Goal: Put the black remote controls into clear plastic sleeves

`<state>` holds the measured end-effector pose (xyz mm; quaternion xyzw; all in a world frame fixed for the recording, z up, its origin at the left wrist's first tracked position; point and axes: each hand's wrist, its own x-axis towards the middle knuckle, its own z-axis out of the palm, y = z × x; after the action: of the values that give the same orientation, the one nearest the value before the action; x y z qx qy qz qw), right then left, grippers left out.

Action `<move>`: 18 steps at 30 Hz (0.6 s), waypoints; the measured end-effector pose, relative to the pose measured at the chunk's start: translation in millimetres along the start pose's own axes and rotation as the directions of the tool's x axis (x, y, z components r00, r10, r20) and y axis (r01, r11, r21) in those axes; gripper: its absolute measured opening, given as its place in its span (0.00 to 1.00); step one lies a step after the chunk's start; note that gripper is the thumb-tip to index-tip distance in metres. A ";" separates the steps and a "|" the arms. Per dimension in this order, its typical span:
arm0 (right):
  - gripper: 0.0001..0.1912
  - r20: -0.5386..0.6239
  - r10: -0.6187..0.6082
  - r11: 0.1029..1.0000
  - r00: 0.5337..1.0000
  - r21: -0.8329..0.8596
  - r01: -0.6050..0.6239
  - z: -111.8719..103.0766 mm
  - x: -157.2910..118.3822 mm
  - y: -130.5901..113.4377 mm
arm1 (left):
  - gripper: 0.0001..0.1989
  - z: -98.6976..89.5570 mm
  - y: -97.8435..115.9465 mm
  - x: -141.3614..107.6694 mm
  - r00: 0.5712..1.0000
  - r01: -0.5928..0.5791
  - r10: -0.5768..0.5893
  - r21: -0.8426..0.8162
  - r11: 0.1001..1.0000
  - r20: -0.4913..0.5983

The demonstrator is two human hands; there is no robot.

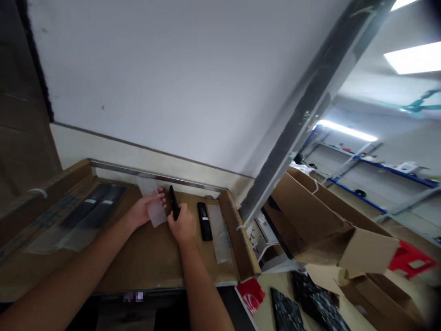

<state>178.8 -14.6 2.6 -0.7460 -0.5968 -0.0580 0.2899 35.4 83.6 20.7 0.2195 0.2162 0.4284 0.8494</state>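
My left hand (147,208) grips a clear plastic sleeve (156,212), its upper end rising behind the fingers. Close beside it, my right hand (183,222) is closed round a black remote control (174,202), tilted upward and apart from the sleeve. A second black remote (204,221) with a white label lies to the right of that hand. Flat sleeves (220,234) lie just beyond it, though how many is unclear. On the left, two dark remotes (99,201) with white labels rest inside clear sleeves.
A shallow cardboard tray (241,234) with raised sides surrounds the work, against a white wall (172,82). To the right stand a slanting grey post (292,124), a large open carton (310,220), a smaller box (382,294) and dark patterned packets (285,309). Shelves (379,168) are farther back.
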 end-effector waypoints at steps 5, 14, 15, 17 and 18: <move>0.17 -0.133 -0.042 0.966 0.990 0.249 0.074 13.0 23.1 4.2 | 0.12 -6.9 17.1 12.7 0.982 -0.190 0.189 -0.127 0.974 -0.023; 0.17 -0.132 0.416 0.615 0.900 0.769 -0.171 49.8 88.8 6.4 | 0.11 -22.7 35.2 36.3 0.939 -0.337 0.312 -0.212 0.917 -0.143; 0.17 -0.079 0.444 0.549 0.892 0.811 -0.202 50.8 90.3 8.6 | 0.10 -23.9 38.3 37.0 0.928 -0.364 0.334 -0.219 0.905 -0.165; 0.15 -0.016 0.503 0.437 0.864 0.867 -0.239 49.4 90.6 11.6 | 0.08 -27.0 45.2 37.5 0.903 -0.423 0.384 -0.240 0.874 -0.194; 0.14 0.010 0.535 0.384 0.845 0.888 -0.253 47.2 90.1 12.0 | 0.08 -28.9 48.4 37.5 0.890 -0.450 0.408 -0.257 0.855 -0.203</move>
<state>202.9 84.8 -1.8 -0.6018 -0.2984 0.2157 0.7087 9.0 145.8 17.6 0.1014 0.1542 0.6491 0.7380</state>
